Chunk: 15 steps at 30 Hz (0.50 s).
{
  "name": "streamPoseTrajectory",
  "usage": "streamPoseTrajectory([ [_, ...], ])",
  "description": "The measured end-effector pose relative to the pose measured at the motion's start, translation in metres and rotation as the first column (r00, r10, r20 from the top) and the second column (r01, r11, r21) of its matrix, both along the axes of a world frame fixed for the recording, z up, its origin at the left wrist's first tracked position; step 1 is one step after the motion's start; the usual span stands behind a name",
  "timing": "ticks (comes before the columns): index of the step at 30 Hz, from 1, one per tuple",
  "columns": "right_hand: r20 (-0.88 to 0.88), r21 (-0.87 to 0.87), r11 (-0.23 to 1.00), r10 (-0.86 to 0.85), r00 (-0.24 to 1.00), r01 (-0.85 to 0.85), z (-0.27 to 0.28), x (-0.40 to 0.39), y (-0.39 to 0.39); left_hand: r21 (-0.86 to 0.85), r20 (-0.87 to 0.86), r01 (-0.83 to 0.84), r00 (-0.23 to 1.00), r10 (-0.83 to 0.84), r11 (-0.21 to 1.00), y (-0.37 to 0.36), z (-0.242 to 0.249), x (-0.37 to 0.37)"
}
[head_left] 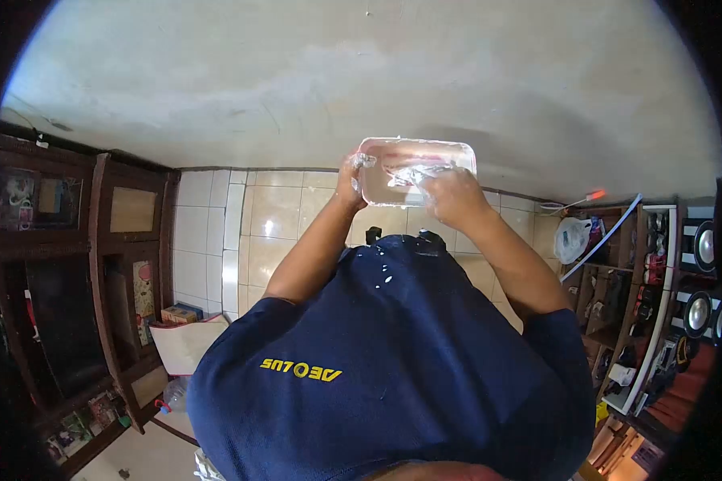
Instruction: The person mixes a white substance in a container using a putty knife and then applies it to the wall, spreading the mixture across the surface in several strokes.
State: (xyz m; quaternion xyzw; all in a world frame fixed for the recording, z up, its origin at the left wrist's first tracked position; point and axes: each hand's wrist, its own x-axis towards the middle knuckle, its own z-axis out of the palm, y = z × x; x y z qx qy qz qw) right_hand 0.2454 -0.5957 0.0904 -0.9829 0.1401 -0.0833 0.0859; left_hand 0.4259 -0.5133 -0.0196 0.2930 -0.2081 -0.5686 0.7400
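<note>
Container: clear plastic container [416,170], held up in front of your chest, between your two hands.
Left hand: your left hand [350,181] closes on the container's left end, fingers curled over the rim.
Right hand: your right hand [455,196] grips the near right edge, pinching crinkled clear film [413,173] that lies across the container.
Progress: film looks partly loose, still draped over the container; contents too blurred to tell.
Below grip: navy shirt [393,361], tiled floor [277,210].

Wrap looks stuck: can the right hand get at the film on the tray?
Likely yes: the right hand touches the film on the tray, nothing between; left hand holds the tray's end.
</note>
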Motion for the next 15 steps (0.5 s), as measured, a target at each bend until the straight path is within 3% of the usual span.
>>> streamPoseTrajectory([
  [2,0.003,0.051,0.998,0.023,1.000,-0.023,0.002,-0.004,0.002,0.044,0.070,0.010,0.997,-0.014,0.999,-0.001,-0.011,0.003],
  [4,-0.004,0.067,0.997,0.024,1.000,-0.024,0.006,-0.010,0.003,0.083,-0.027,0.005,1.000,-0.003,0.997,-0.001,-0.003,-0.002],
  [5,0.096,0.013,0.999,0.049,0.994,-0.050,0.008,-0.014,0.001,0.036,-0.146,-0.006,0.989,0.011,0.999,0.000,0.002,-0.004],
  [6,0.193,-0.043,0.996,0.079,0.978,-0.072,0.011,-0.015,-0.001,0.036,-0.147,-0.006,0.989,0.012,0.999,0.000,0.005,-0.005],
  [8,0.129,-0.060,0.997,0.052,0.990,-0.045,0.023,-0.012,-0.007,0.027,-0.206,0.028,0.978,-0.022,0.999,0.000,0.007,-0.005],
  [10,0.069,-0.083,0.996,0.019,0.997,-0.013,0.026,-0.005,-0.014,-0.012,-0.141,0.018,0.990,-0.020,1.000,-0.002,0.009,-0.006],
  [12,0.187,-0.148,0.983,0.136,0.973,-0.109,0.023,0.003,-0.021,-0.071,-0.092,-0.024,0.996,0.017,0.997,-0.002,0.011,-0.008],
  [13,0.065,-0.142,0.983,0.126,0.990,-0.116,0.021,0.004,-0.023,-0.125,0.012,-0.039,0.999,0.041,0.991,-0.005,0.007,-0.005],
  [15,0.039,-0.106,0.989,0.112,0.993,-0.107,0.013,0.008,-0.030,-0.076,-0.007,-0.013,1.000,0.012,0.997,-0.006,0.004,0.000],
])
